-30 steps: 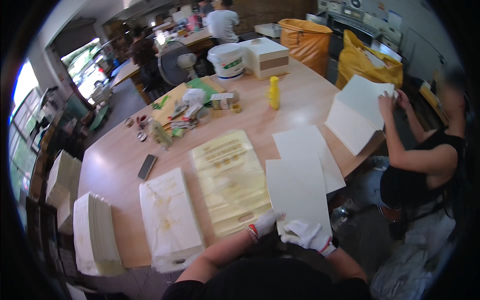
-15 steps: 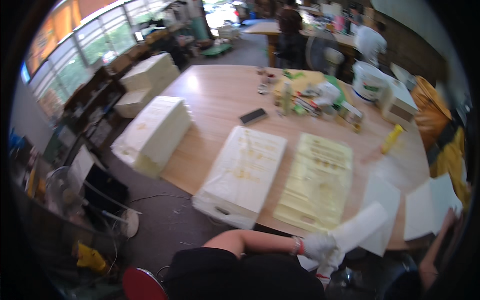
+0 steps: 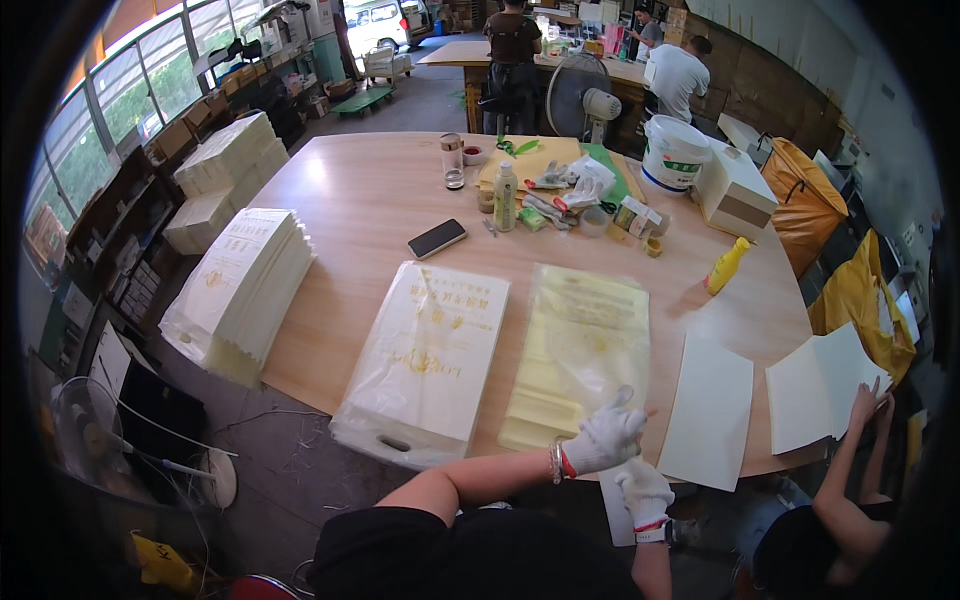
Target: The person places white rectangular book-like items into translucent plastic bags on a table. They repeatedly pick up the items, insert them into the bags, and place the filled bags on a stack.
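Observation:
My left hand [image 3: 606, 437], in a white knit glove, is raised over the near edge of the yellowish plastic bags [image 3: 545, 380]. Its fingers are apart, one upright and one toward the right, with nothing seen in them. Just below and to the right, my right hand [image 3: 646, 494], gloved too, has its fingers bent at the edge of a white paper sheet [image 3: 616, 510], seemingly holding it. The hand partly hides this sheet. Right of my hands lies a flat white sheet [image 3: 708, 410]. Left of the yellowish bags is a stack of white printed plastic bags [image 3: 430, 350] with a handle hole.
A tall bag stack [image 3: 240, 270] stands on the table's left. A phone [image 3: 437, 238], bottle [image 3: 504, 197], drinking glass [image 3: 453, 162], yellow bottle [image 3: 728, 266] and white bucket [image 3: 674, 154] stand farther back. At right, a co-worker's hands [image 3: 872, 400] hold a folded white sheet [image 3: 815, 390].
My hands were together on a white piece reaching over the table to the right. Now they are apart: the left has risen, and that piece is gone from between them.

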A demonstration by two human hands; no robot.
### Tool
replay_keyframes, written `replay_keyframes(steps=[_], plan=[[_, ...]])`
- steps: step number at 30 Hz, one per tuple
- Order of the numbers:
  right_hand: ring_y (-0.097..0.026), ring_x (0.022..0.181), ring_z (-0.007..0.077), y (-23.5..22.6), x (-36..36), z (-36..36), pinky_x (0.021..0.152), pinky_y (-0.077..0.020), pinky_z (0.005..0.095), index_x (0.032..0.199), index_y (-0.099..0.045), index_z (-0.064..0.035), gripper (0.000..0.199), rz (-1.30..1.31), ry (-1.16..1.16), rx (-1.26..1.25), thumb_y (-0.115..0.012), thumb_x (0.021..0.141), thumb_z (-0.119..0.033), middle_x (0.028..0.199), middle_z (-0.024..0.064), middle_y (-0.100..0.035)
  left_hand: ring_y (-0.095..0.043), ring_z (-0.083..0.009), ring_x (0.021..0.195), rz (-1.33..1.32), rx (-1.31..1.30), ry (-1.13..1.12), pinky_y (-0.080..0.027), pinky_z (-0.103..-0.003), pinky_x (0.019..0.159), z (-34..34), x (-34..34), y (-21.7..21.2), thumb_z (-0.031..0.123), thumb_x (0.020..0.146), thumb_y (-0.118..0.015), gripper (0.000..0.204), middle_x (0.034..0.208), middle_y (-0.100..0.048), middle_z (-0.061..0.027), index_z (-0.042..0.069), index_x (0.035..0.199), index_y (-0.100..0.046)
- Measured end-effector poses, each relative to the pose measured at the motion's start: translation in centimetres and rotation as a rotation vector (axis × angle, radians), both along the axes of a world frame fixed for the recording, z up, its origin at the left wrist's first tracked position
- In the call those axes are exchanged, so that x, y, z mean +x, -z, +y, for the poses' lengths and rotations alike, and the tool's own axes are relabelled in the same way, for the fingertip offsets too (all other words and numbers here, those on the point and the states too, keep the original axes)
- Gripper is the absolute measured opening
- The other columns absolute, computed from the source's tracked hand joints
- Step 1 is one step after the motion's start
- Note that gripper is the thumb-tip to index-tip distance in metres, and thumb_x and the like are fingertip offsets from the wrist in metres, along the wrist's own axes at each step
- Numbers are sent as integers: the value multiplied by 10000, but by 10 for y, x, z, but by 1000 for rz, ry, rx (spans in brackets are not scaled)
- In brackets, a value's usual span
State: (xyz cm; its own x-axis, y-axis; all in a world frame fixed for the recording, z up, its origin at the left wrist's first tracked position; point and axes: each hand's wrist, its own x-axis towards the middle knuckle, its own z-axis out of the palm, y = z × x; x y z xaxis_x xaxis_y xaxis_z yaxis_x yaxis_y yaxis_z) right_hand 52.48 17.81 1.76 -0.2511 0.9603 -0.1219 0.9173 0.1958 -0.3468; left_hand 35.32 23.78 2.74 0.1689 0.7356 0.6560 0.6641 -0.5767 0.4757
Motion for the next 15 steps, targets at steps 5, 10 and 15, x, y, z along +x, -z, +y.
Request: replay_keyframes(steps=[5,10,15], plan=[[-602,761,347,12,-15,39,660,-453,455,930,-599,-93,302,-272,-146,-78,-525,768,-337,798,142,-627,-539,-296,688,-78,-531,167,-442,-378,550,29,-11,27,91,719,-579,223,747,-527,-149,38,928,-521],[-460,1126,292,25,-22,64,957,-354,396,1185,-483,-17,407,535,153,-162,-558,818,-176,1244,171,-469,-553,-329,848,21,-500,75,-462,-426,719,19,-7,28,141,716,-584,393,927,-571,-162,69,1091,-491],[-466,1143,317,88,-50,116,953,-371,376,1251,-404,-39,439,480,273,440,-524,845,-154,1247,194,-474,-506,-302,1007,363,-583,77,-420,-451,860,16,-39,70,195,746,-575,451,981,-578,-118,111,1176,-470]])
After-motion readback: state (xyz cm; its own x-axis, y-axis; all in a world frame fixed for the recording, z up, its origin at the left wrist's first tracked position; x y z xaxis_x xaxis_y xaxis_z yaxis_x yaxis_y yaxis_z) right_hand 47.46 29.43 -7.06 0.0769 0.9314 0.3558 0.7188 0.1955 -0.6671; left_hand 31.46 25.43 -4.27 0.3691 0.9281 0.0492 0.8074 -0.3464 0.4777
